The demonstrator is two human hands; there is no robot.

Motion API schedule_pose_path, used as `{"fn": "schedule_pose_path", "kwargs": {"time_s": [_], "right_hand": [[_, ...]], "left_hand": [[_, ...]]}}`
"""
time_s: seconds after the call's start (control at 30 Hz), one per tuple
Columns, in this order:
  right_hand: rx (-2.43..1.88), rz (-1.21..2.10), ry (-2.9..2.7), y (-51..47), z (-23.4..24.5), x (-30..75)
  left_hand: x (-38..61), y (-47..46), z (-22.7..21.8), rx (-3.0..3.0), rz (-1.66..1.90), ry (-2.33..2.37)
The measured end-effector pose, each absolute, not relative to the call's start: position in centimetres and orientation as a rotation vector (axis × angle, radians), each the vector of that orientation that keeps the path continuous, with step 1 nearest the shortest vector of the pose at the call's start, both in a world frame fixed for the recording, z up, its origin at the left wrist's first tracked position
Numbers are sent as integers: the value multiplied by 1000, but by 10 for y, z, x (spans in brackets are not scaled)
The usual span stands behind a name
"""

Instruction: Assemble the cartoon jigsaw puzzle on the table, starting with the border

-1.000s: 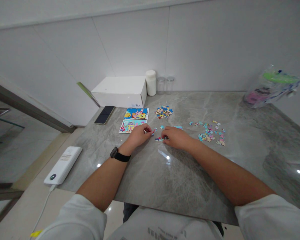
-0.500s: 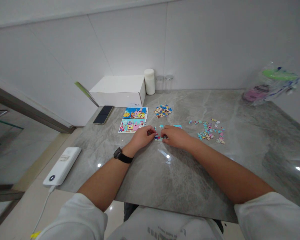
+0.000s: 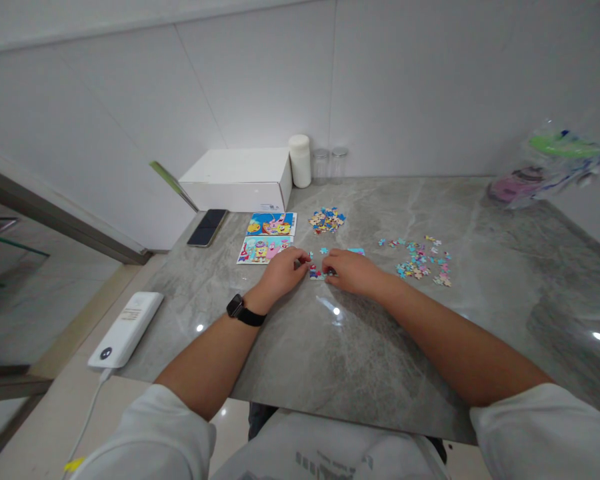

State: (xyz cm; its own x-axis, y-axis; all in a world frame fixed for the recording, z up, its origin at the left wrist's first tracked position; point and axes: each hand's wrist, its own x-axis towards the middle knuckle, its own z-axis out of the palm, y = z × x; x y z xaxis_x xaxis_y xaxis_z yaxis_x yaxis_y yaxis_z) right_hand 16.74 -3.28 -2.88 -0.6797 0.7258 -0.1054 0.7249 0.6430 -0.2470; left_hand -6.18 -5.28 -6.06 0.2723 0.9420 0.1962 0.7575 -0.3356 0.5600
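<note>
A small joined strip of jigsaw puzzle pieces point(image 3: 315, 273), with red and blue figures on it, lies on the table between my hands. At its left side is my left hand point(image 3: 284, 272), thumb and forefinger curved and slightly apart, with nothing visible between them. From the right, my right hand point(image 3: 351, 271) has its fingertips pinched at the strip's right end on a puzzle piece, mostly hidden by the fingers. One loose light-blue piece point(image 3: 324, 251) lies just beyond the fingertips. Past my right knuckles a blue puzzle part point(image 3: 356, 252) shows partly.
Two picture cards point(image 3: 265, 250) lie left of a piece heap point(image 3: 327, 220). More loose pieces point(image 3: 417, 267) spread at right. Behind stand a white box point(image 3: 240, 177), a white bottle point(image 3: 300, 162) and two glass jars point(image 3: 329, 167). A phone point(image 3: 207, 228) and a power bank point(image 3: 126, 330) lie left.
My left fingertips have drawn back slightly from the puzzle strip, leaving more of its left end showing. My right hand stays at the strip. The view has shifted a little.
</note>
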Motion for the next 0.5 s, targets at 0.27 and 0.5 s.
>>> {"fn": "schedule_pose_path", "kwargs": {"time_s": [0.27,0.5], "right_hand": [[-1246,421,-2837,-31,-34,168],[-1236,432,-2836,-30,-34,168]], "left_hand": [[-62,-61,-45,2401,581,1344],[-66,-58,-51,2510,522,1265]]}}
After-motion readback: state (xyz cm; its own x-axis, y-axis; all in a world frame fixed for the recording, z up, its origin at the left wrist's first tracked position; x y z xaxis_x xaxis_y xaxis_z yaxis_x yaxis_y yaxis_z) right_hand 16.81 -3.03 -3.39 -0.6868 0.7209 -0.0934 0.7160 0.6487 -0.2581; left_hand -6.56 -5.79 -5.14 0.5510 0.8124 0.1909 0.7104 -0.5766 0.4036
